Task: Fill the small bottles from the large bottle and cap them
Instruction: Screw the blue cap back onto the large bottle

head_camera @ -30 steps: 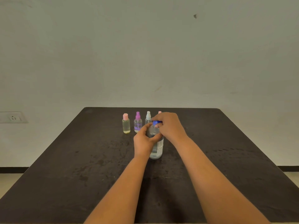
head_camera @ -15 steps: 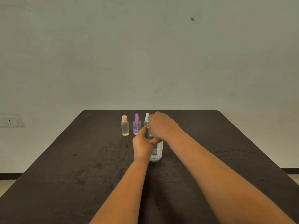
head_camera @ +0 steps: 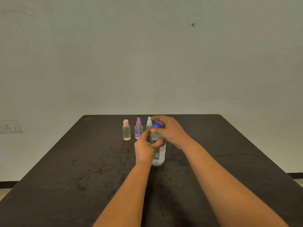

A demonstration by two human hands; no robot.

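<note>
Seen from the head, the large bottle [head_camera: 160, 155] stands upright mid-table [head_camera: 65, 177], the left grip [head_camera: 145, 149] clasping its upper body, the right grip [head_camera: 171, 131] curved about its blue cap [head_camera: 157, 125], hold unclear, behind them a row: pink-capped bottle [head_camera: 126, 132], purple spray bottle [head_camera: 138, 130], white spray bottle [head_camera: 149, 123].
</note>
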